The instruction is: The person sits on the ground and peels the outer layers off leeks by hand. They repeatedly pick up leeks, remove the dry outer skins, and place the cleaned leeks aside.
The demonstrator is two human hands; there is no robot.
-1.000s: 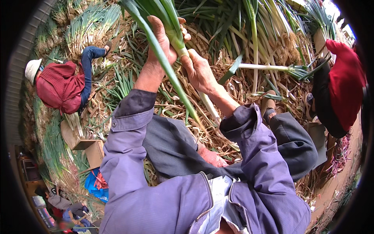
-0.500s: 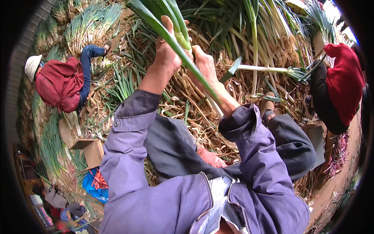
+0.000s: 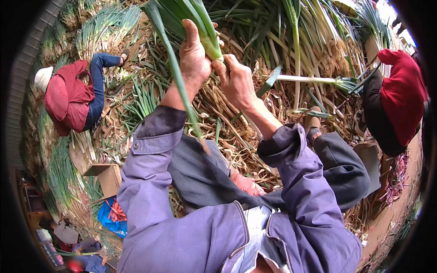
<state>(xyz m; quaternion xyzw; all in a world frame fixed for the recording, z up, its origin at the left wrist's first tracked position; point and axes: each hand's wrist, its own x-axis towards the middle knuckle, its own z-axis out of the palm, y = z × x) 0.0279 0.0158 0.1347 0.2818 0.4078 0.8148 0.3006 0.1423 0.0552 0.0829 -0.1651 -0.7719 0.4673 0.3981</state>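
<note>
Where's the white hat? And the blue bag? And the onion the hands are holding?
Hat (image 3: 43,79): head view, on its white crown.
Bag (image 3: 105,213): head view, on its blue side.
Held onion (image 3: 207,38): head view, on its green stalk.

Prob. veg. work area — big green-onion pile (image 3: 331,44), dry leaf litter (image 3: 237,142), co-workers (image 3: 68,102) nearby.

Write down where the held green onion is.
In the head view, the green onion is at the top, slightly left of centre, gripped in the left hand, with the right hand touching it lower down.
</note>
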